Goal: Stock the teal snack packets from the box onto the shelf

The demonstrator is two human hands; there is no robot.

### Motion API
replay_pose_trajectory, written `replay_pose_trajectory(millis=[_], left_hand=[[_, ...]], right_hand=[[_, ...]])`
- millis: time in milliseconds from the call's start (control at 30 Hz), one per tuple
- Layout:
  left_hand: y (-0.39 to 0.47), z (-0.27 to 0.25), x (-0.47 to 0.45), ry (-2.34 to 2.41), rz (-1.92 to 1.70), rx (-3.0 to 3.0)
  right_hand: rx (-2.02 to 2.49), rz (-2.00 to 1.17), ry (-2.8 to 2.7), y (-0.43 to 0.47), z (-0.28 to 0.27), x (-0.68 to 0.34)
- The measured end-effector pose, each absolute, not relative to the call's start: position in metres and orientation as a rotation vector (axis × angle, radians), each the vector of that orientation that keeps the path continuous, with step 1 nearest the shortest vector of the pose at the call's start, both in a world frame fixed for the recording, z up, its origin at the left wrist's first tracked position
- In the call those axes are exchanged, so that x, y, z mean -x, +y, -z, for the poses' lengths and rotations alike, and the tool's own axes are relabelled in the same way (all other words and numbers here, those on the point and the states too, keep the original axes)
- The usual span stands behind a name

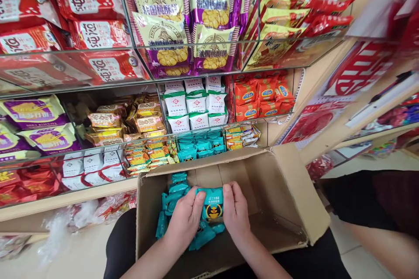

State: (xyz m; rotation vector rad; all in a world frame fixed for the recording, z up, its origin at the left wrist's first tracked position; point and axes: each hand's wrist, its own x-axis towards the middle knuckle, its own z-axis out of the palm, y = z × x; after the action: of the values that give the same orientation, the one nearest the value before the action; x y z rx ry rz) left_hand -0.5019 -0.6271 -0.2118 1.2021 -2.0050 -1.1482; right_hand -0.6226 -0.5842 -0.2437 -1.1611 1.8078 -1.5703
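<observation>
Between my two hands is a small teal snack packet (214, 204) with a yellow and black picture on its front. My left hand (186, 210) grips its left edge, with the thumb on the front. On the other side, my right hand (236, 209) pinches the right edge. Both hands are inside an open cardboard box (278, 192) resting on my lap. More teal packets (203, 236) lie loose in the left part of the box, some hidden under my hands.
A shelf with glass dividers rises in front, holding red packets (93, 35), purple biscuit packets (172, 50), white packets (196, 104) and orange packets (247, 91). Lower down are more teal packets (199, 144). Another person's leg (382, 244) is close at the right. Plastic bags (88, 213) lie at the lower left.
</observation>
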Motion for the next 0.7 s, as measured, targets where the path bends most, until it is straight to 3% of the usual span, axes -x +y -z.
replay_pose_trajectory(millis=[167, 333, 500, 700], left_hand=[[-0.642, 0.185, 0.508, -2.148, 1.308, -1.086], [-0.686, 0.166, 0.512, -1.875, 1.269, -1.312], [-0.75, 0.164, 0.529, -1.666, 1.696, -1.581], [-0.789, 0.204, 0.574, -1.686, 1.282, -1.731]], right_hand=[[1.096, 1.557, 1.713, -0.585, 0.236, 0.633], [0.922, 1.502, 1.516, -0.583, 0.246, 0.648], [0.807, 1.403, 1.5, -0.581, 0.272, 0.657], [0.817, 1.29, 1.488, -0.582, 0.284, 0.659]])
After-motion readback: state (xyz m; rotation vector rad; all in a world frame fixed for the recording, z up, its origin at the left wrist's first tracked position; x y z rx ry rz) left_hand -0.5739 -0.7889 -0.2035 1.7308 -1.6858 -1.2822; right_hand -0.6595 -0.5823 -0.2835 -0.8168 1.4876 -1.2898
